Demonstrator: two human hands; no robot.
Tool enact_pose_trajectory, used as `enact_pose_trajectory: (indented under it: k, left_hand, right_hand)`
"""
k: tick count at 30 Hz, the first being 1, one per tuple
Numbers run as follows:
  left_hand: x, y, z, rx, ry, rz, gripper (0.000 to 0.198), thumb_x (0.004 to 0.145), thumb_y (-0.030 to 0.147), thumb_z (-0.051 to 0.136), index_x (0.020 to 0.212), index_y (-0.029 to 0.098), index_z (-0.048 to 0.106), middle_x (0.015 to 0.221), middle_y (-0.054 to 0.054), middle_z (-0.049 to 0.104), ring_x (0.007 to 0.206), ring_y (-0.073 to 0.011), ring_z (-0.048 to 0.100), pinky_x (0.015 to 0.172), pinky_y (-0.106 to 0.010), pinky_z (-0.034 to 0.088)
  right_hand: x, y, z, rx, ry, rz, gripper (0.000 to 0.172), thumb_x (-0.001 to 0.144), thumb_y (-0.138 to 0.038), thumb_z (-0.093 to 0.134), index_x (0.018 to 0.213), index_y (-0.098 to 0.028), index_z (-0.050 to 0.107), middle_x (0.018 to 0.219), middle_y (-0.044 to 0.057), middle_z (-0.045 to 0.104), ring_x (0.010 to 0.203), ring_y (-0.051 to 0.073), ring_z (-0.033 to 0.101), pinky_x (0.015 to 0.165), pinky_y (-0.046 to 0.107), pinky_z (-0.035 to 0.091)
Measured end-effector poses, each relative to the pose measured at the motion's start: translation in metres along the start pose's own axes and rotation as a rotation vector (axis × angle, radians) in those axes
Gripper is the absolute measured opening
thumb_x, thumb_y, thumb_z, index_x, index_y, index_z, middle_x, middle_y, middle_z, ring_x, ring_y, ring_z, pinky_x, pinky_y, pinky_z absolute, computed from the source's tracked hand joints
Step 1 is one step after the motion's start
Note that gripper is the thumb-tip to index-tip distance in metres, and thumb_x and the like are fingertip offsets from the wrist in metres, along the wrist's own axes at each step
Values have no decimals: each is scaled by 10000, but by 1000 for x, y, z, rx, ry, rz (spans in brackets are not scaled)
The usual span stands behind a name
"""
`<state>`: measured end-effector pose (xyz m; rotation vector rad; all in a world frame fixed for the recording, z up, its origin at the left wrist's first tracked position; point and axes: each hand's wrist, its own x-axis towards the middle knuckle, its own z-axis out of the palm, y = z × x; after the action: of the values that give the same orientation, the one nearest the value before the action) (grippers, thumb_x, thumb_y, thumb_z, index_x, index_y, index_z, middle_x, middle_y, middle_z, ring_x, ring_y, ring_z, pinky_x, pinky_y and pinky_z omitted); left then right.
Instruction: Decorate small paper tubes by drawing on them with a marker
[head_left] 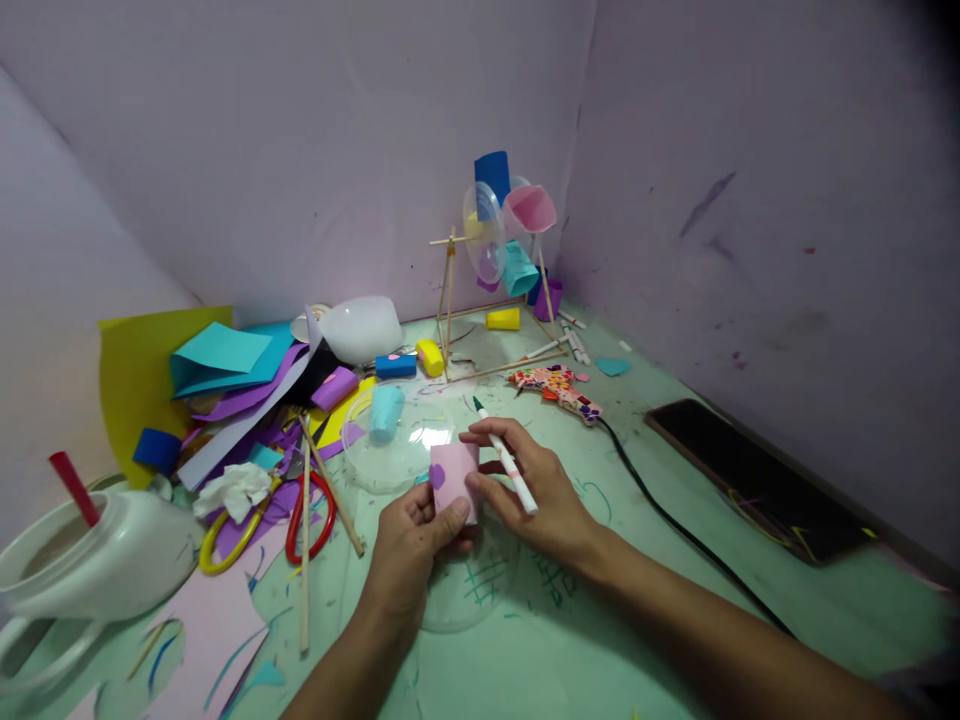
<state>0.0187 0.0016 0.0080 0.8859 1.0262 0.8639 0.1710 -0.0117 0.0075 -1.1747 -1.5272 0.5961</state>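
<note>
My left hand point(409, 535) is closed around a small pink paper tube point(457, 468) with a purple spot on its side, thumb across its lower front. Between the fingers of my right hand point(536, 490) sits a slim white marker point(510, 470), its dark green tip uncapped and pointing up and away. The right fingertips also reach the tube's right edge. Below my hands lies a clear plastic disc point(450, 628). Just beyond them is another clear disc point(360, 482), with a light blue paper tube point(387, 413) on it.
A stick frame point(450, 300) carries a clear wheel point(491, 235) with coloured paper cups at the back. To the right are a patterned glue gun point(551, 385), its black cord point(675, 525) and a phone point(742, 470). Paper scraps point(214, 620), red-handled scissors point(324, 520) and a white jug point(112, 550) crowd the left.
</note>
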Motion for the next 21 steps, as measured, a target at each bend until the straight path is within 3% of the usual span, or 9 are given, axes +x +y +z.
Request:
enact_pose_trajectory:
  k: [4, 8, 13, 16, 21]
  left_hand:
    - [1, -1, 0, 0, 26, 2, 421, 549, 292, 829, 888, 81, 696, 739, -61, 679, 600, -136, 606, 513, -225, 519]
    - [2, -1, 0, -17, 76, 0, 371, 530, 280, 828, 807, 85, 677, 631, -26, 642, 529, -125, 590, 474, -216, 501]
    - [3, 0, 1, -9, 93, -2, 340, 529, 286, 825, 747, 89, 653, 603, -30, 641, 514, -128, 592, 467, -215, 497]
    - [3, 0, 2, -9, 104, -7, 346, 522, 285, 825, 750, 91, 653, 612, -29, 643, 515, -133, 600, 469, -221, 500]
    - [2, 2, 2, -5, 93, -16, 347, 516, 285, 823, 754, 89, 662, 606, -27, 644, 519, -138, 606, 475, -225, 502]
  right_hand:
    - [2, -3, -1, -46, 11, -37, 309, 798, -150, 574, 1099, -200, 525, 1090, 89, 645, 973, 222, 643, 849, 399, 521]
    - [5, -5, -7, 75, 165, -16, 205, 903, -245, 495, 1089, -199, 571, 1019, 85, 689, 959, 214, 658, 808, 378, 523]
    - [7, -9, -15, 291, 333, -76, 178, 908, -299, 524, 921, -199, 670, 656, -6, 636, 618, 123, 616, 592, 253, 499]
    - [6, -12, -16, 283, 328, -126, 199, 907, -278, 529, 832, -185, 688, 555, -32, 559, 522, 93, 533, 517, 226, 435]
    - [3, -12, -12, 288, 272, -142, 199, 909, -248, 523, 819, -177, 685, 617, -19, 582, 544, 90, 537, 513, 223, 424]
